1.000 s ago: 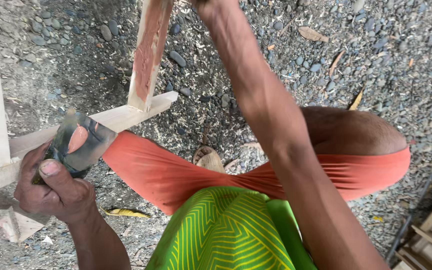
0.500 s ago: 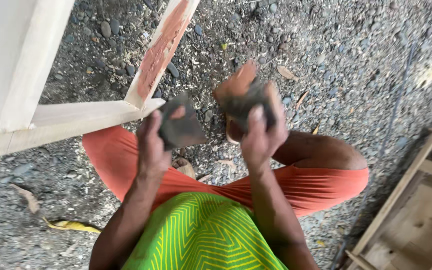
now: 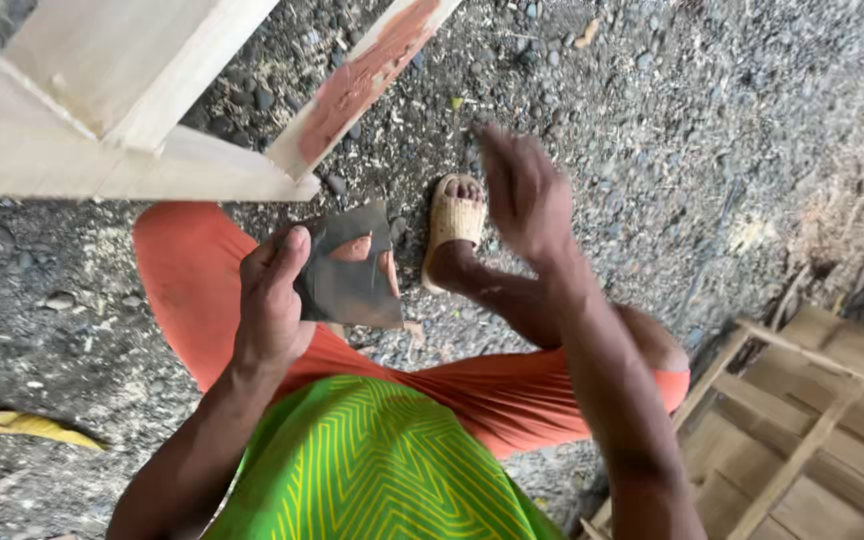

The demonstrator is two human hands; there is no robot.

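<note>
Left hand (image 3: 270, 300) grips one edge of a dark, flat sheet of abrasive paper (image 3: 352, 272) smeared with reddish paste, the thumb pressed on its face. Right hand (image 3: 520, 192), blurred, is raised and empty, fingers loosely spread, apart from the sheet and to its right. Above the left hand stands a pale wooden frame (image 3: 102, 120), one slat (image 3: 364, 78) coated with reddish filler. Between the hands, farther out, a sandalled foot (image 3: 454, 220) rests on gravel (image 3: 712, 140). Beyond the right forearm lies another wooden frame (image 3: 802, 420).
</note>
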